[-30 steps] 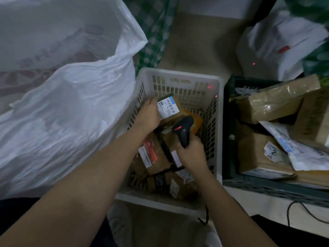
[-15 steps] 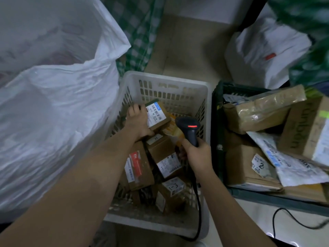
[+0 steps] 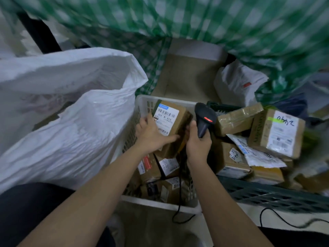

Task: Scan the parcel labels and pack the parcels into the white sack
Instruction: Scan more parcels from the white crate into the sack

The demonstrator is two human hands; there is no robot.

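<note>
A dim, cluttered room hung with green checked cloth (image 3: 204,24). Left, the white sack (image 3: 67,122) gapes open; its contents can't be made out. The left hand (image 3: 153,134) grips a labelled parcel (image 3: 170,125) lifted over the white basket (image 3: 160,200), where several remain. The right hand (image 3: 198,145) holds the scanner (image 3: 204,118). The green crate (image 3: 267,195) is piled high: much appears left.

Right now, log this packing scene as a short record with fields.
left hand: grips a cardboard parcel, label up
right hand: holds a barcode scanner, red light on
white basket: more labelled parcels inside
white sack: left of basket, mouth open
green crate: right of basket, piled parcels
</note>
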